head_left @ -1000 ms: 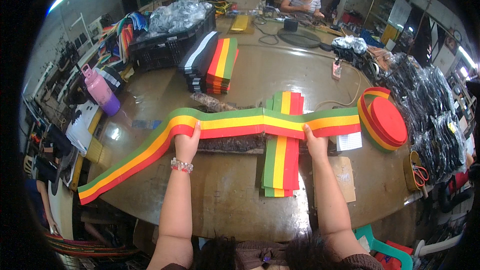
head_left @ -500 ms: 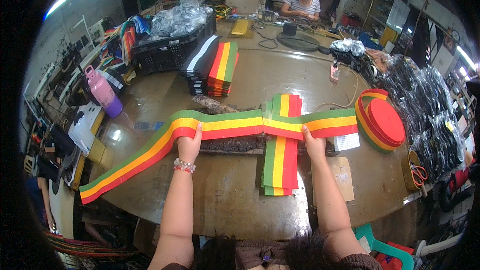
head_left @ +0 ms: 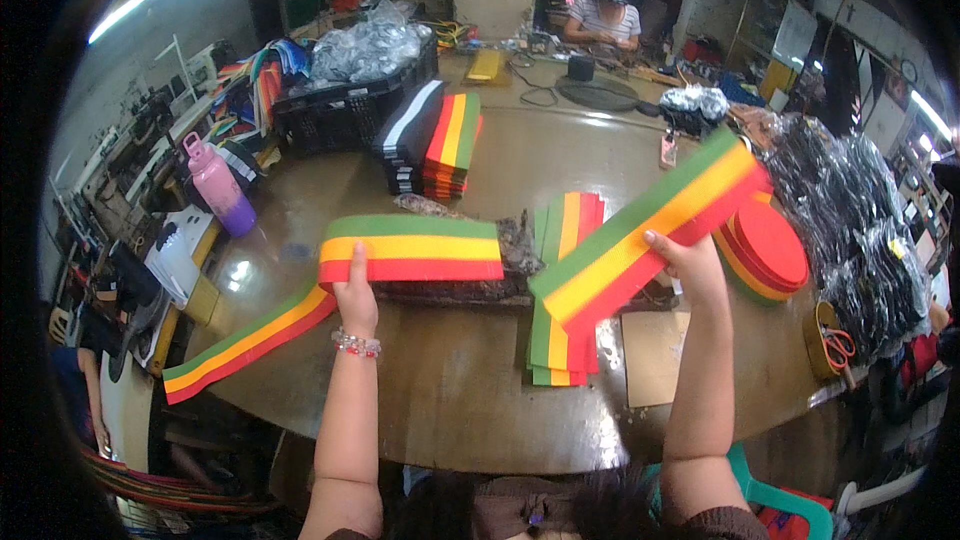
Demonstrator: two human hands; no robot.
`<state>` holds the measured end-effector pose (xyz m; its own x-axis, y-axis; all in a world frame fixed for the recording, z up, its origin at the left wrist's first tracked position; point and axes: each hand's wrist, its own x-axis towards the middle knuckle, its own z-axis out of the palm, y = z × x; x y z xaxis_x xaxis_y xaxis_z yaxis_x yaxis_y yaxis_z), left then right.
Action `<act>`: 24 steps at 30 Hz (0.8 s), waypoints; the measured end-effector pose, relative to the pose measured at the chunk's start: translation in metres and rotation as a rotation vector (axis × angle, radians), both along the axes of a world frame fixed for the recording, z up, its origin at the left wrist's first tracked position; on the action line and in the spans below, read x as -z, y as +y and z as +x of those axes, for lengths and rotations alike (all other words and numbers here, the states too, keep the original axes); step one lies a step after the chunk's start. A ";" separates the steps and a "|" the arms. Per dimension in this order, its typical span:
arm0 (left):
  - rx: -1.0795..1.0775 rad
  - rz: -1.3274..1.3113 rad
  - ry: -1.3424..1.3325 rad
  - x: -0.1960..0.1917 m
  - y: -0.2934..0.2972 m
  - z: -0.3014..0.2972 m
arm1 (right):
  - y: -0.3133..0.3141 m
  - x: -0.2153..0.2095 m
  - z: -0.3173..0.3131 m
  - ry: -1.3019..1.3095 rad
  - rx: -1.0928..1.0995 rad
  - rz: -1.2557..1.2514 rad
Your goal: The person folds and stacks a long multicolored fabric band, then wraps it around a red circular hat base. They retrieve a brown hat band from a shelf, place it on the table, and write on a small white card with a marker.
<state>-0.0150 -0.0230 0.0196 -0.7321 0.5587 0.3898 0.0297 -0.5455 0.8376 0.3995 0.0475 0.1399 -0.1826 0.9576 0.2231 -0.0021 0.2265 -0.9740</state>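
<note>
Left hand (head_left: pixel 356 292) lies flat, fingers together, pressing on the striped band (head_left: pixel 410 249) of green, yellow and red, pinning it to the round brown table (head_left: pixel 450 410); from under that hand the band runs off down and to the left, its tail sloping past the table's edge; its near end stops cleanly at a dark, rough strip (head_left: pixel 470 290) lying across the table; right hand (head_left: pixel 690 265) is up off the table, fingers closed on the lower edge of a cut piece (head_left: pixel 650 230) of the same striped band, held tilted, its far end high and to the right; the two pieces are apart, with a gap between them; under the lifted piece sits a flat pile of cut strips (head_left: pixel 563 310) in the same three colours, lying lengthwise toward the person; just right of the right hand rests a big roll of the band (head_left: pixel 765 250), red face up; a brown card sheet (head_left: pixel 655 355) lies near the pile; further back a stack of folded striped bands (head_left: pixel 435 140) stands beside a black crate (head_left: pixel 345 110); a pink bottle (head_left: pixel 218 183) stands at the left rim; scissors (head_left: pixel 838 348) with orange handles lie at the far right; another person sits at the back.
</note>
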 end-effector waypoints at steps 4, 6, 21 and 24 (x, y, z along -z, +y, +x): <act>0.213 0.238 -0.232 -0.034 -0.013 0.018 | 0.012 0.016 -0.024 -0.204 -0.245 -0.208; 0.205 0.240 -0.281 -0.047 -0.017 0.028 | 0.031 0.048 -0.039 -0.627 -0.245 -0.377; 0.749 0.213 -0.646 -0.066 -0.002 0.175 | -0.022 0.007 -0.104 0.189 0.029 0.122; 0.667 0.275 -0.775 -0.045 -0.014 0.130 | 0.001 0.014 -0.063 0.284 0.089 0.172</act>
